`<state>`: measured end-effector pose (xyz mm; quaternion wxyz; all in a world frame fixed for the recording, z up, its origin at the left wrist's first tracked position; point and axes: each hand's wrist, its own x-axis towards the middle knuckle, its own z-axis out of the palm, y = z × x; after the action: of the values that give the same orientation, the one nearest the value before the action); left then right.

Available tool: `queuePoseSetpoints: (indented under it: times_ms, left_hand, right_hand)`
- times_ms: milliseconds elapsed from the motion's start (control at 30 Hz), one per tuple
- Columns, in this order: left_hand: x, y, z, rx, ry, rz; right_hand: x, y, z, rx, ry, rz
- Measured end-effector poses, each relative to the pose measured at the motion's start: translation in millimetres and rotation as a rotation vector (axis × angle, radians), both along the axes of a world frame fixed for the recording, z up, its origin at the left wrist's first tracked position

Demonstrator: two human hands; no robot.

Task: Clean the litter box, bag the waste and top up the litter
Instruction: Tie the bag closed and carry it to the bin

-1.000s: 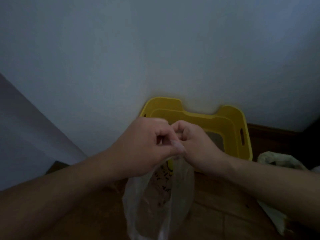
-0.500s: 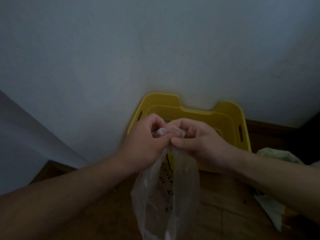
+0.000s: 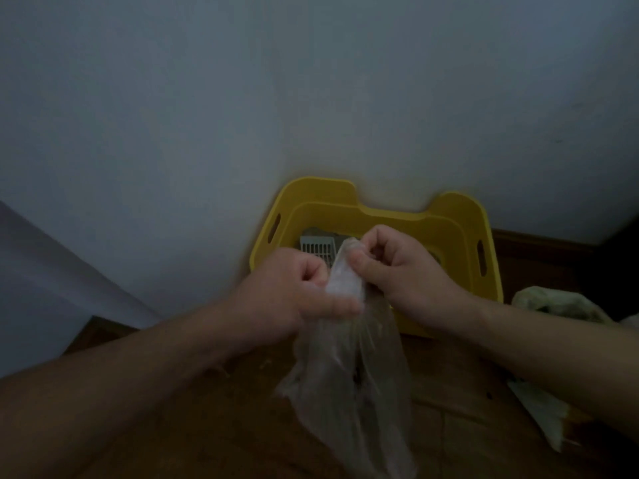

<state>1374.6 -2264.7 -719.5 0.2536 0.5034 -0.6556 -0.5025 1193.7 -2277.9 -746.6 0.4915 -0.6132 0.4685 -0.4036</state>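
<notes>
**Dim corner, wooden floor (image 3: 214, 426): clear bag (image 3: 349, 392) held by its neck before the litter box (image 3: 460, 243)**

A pale wall (image 3: 311, 98) meets the wooden floor here, and the yellow litter box stands pushed against that wall, a grey slotted scoop (image 3: 316, 248) lying inside toward its left end. The clear bag hangs just in front of the box, slack and see-through, with dark specks inside too dim to identify. Both hands grip its gathered top. The left hand (image 3: 294, 299) pinches the neck between thumb and curled fingers, lower down; the right hand (image 3: 404, 271), fingers curled tight, holds the very end of the plastic above it. Judging by that hold, the top is bunched so it can be twisted or knotted, which would keep the waste sealed in; whether a knot is formed yet I cannot tell. Both forearms reach in from the bottom corners and converge at the neck, knuckles up. A crumpled pale bag (image 3: 553, 304) lies on the floor to the right of the box, possibly the fresh litter.
</notes>
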Motion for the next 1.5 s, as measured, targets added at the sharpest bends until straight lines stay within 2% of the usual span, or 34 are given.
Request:
queuePoseSetpoints:
  times_ms: [100, 233, 400, 567, 633, 700, 767, 833, 967, 1100, 1167, 1267, 1333, 1400, 1500]
  left_hand:
    - [-5.2, 4.3, -2.9, -0.235, -0.172, -0.067]
    - [-3.1, 2.7, -14.1, -0.405, -0.235, -0.014]
    - [-1.9, 6.7, -11.1, -0.595, -0.255, 0.000]
    - [2.2, 1.5, -13.7, -0.657, -0.238, 0.099]
    - [6.3, -0.4, -15.7, -0.602, -0.228, 0.144]
    - [8.3, 0.0, -17.3, -0.551, -0.212, 0.161]
    - [8.3, 0.6, -18.4, -0.532, -0.207, 0.154]
    - [8.3, -0.1, -17.9, -0.501, -0.191, 0.132]
    - [11.2, -4.5, -15.5, -0.404, -0.166, 0.071]
    - [13.4, -6.3, -15.2, -0.231, -0.076, -0.003]
    - [12.3, -4.5, -13.2, -0.065, 0.014, -0.032]
    - [10.4, -2.1, -9.7, 0.230, 0.248, -0.045]
    - [9.1, -3.4, -9.8, 0.351, 0.363, -0.021]
    - [8.1, -5.4, -11.3, 0.414, 0.434, 0.023]
    - [7.3, -7.2, -11.9, 0.445, 0.497, 0.081]
  right_hand:
    - [10.1, 1.5, -3.4, -0.009, 0.091, -0.025]
    - [17.1, 3.2, -6.6, 0.016, 0.206, -0.040]
    - [19.8, 3.4, -4.1, 0.153, 0.109, -0.107]
    - [15.8, 6.2, 7.0, 0.219, -0.006, 0.118]
    - [13.4, 9.1, 8.3, 0.190, 0.026, 0.261]
    - [9.8, 9.4, 4.9, 0.138, 0.172, 0.330]
    - [7.0, 8.4, 2.1, 0.063, 0.341, 0.335]
    - [6.9, 8.9, 2.1, -0.006, 0.401, 0.296]
    - [4.6, 5.8, -2.3, -0.055, 0.415, 0.175]
    - [-1.0, 1.4, -3.3, -0.011, 0.317, 0.188]
    - [-2.6, 1.3, -5.1, 0.033, 0.225, 0.184]
    - [-2.2, 0.2, -8.6, -0.014, 0.137, 0.158]
    - [-4.1, -0.1, -11.2, -0.045, 0.086, 0.115]
    - [-6.9, 2.1, -10.5, -0.147, 0.069, 0.017]
    - [-13.2, 9.0, -2.8, -0.524, 0.257, 0.014]
